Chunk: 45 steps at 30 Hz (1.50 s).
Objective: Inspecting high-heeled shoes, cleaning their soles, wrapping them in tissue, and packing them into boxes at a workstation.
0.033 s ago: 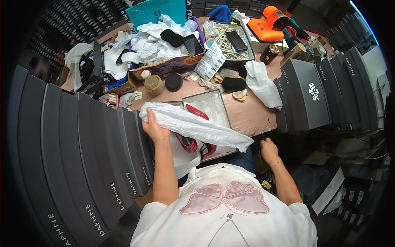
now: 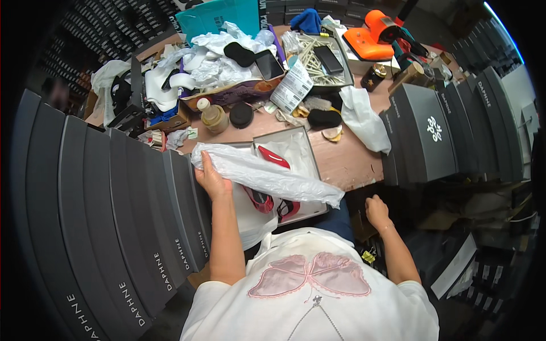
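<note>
A strip of crumpled white tissue paper point(image 2: 267, 173) is pinched at its left end in my left hand point(image 2: 214, 181), thumb on top. Its free end slants down to the right across an open grey shoebox point(image 2: 311, 149). Under and beside the paper lie red shoes: one red piece point(image 2: 274, 157) shows above it, and a red shoe with a dark insole point(image 2: 260, 200) and a strappy red part point(image 2: 288, 210) show below. More white paper lines the box. To the right, below the table's front edge, my right hand point(image 2: 377, 212) is closed with fingers curled; their inside is hidden.
Grey shoeboxes stand in rows at the left point(image 2: 136, 210) and right point(image 2: 424, 133). On the table point(image 2: 352, 170) are a glue bottle point(image 2: 214, 116), a round black lid point(image 2: 242, 115), a black pad point(image 2: 324, 118), an orange device point(image 2: 369, 42) and a heap of white paper point(image 2: 219, 65).
The tissue paper's free end has shifted slightly left. My right hand sits a little lower and farther right, still curled. My left hand keeps its hold on the paper.
</note>
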{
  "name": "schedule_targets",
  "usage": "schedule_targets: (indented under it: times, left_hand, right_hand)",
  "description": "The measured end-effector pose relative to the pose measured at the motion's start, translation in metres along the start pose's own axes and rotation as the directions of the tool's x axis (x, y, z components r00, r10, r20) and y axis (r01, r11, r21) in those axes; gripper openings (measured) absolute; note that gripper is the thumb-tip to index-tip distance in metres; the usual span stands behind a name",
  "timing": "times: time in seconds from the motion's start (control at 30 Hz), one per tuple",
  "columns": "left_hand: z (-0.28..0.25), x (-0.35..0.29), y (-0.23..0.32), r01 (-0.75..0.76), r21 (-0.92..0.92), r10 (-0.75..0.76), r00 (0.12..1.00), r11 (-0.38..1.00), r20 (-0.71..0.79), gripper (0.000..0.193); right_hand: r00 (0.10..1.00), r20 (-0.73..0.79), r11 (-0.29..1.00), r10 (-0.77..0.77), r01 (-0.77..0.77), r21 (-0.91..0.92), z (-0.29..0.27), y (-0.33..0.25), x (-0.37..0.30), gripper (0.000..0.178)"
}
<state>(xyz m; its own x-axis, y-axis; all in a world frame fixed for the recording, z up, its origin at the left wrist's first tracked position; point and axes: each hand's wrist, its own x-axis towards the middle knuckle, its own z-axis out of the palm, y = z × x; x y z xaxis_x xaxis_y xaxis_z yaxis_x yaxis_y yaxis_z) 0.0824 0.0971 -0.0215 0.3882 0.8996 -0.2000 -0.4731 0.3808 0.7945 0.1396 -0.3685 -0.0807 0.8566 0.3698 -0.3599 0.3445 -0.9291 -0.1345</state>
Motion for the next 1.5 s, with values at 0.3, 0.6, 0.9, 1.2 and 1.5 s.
schedule_targets:
  times: [0.3,0.6,0.9,1.2,1.5]
  left_hand:
    - [0.026,-0.042,0.008,0.225,-0.056,-0.200,0.937,0.973,0.287,0.015]
    - [-0.035,-0.055,0.023,-0.013,0.436,-0.029,0.996,0.900,0.090,0.017]
    - [-0.109,-0.051,-0.067,0.700,0.323,-0.747,0.664,0.637,0.032,0.023]
    - [-0.074,-0.106,0.090,0.408,0.653,-0.763,0.453,0.638,0.461,0.072]
    - [-0.091,-0.137,0.090,0.706,0.431,-0.746,0.208,0.562,0.632,0.093]
  right_hand:
    - [0.781,-0.301,0.302,-0.547,0.520,0.799,-0.089,-0.212,0.092,0.040]
    - [0.936,-0.143,0.561,-0.322,0.310,0.768,-0.087,-0.161,0.120,0.020]
    - [0.893,-0.273,0.405,-0.359,0.412,0.816,-0.099,-0.183,0.110,0.018]
    - [0.802,-0.218,0.426,-0.556,0.501,0.754,-0.112,-0.224,0.109,0.037]
    - [0.734,0.022,0.011,-0.678,-0.020,1.000,-0.096,-0.204,0.034,0.061]
